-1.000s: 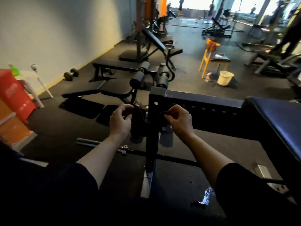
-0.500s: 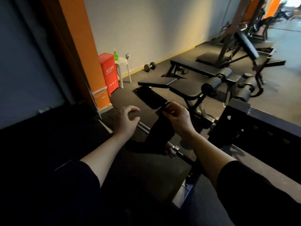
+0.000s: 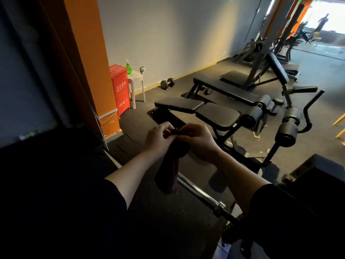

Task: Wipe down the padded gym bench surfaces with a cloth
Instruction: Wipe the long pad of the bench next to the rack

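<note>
Both hands, left hand and right hand, are pinching dark cloth at frame centre; bench behind isn't being touched, wiping judged pending.

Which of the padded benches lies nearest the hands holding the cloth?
The two-pad bench just beyond the hands, ending in a roller; the longer flat bench sits farther back.

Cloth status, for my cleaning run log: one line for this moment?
cloth: hanging, off bench | left hand: pinching top | right hand: pinching top | bench: untouched
</note>
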